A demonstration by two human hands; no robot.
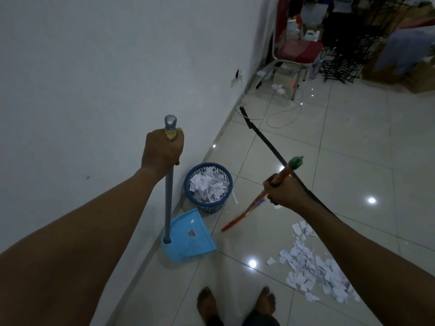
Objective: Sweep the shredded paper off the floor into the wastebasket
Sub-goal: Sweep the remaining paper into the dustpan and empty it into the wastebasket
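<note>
Left grip: the left hand (162, 150) is clamped, fingers curled, round the top of the dustpan handle (168, 196), a grey pole standing nearly upright.
Dustpan: the light blue dustpan (190, 236) sits on the floor (353, 149) against the foot of the white wall (94, 67), with one scrap of paper in it.
Right grip: the right hand (283, 192) is clamped round the upper part of the orange broom handle (253, 207), which slants down toward 8 o'clock; its green cap sticks out above the fist.
Wastebasket: the blue wastebasket (208, 187) stands at 12 o'clock from the dustpan, just beside the wall, heaped with shredded paper.
Shredded paper: a loose pile of shredded paper (310, 267) lies on the tiles at 4 o'clock from the wastebasket, well apart from it, partly under the right forearm.
Feet: two bare feet (235, 304) stand at 6 o'clock.
Background: a red chair (296, 50) and white cables (282, 114) at 1 o'clock.
</note>
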